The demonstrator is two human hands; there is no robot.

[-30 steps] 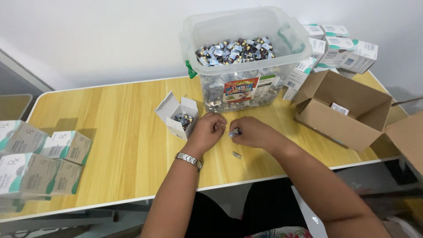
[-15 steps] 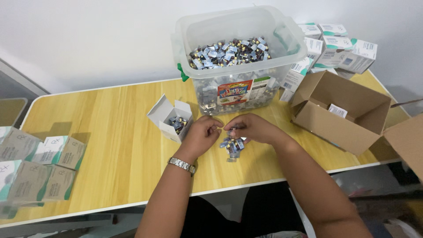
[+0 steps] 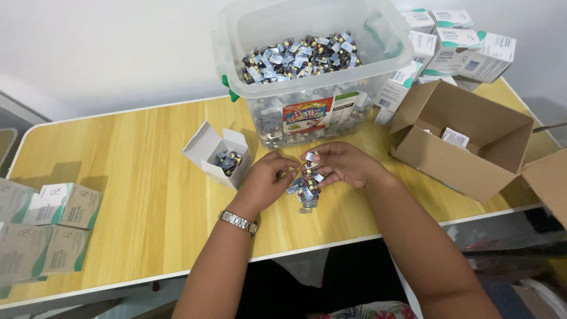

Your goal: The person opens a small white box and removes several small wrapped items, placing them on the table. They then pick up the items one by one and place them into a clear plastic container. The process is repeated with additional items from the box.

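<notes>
Bare table [image 3: 136, 153] left; plastic bin [image 3: 307, 71] blocks ahead.

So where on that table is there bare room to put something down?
Bare wood shows between the flat cartons at the left edge and the small open box, and along the near edge left of the left hand. It is crowded around the clear tub, both hands and the cardboard box.

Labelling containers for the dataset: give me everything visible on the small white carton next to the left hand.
The small white carton looks like thin white cardboard. It lies tilted on the wooden table with its top flaps folded open, in front of the clear plastic bin. Its opening faces the camera and shows a few small silver-blue foil packets inside; it does not look full. The left hand sits just beside its right edge, whether touching I cannot tell.
</notes>
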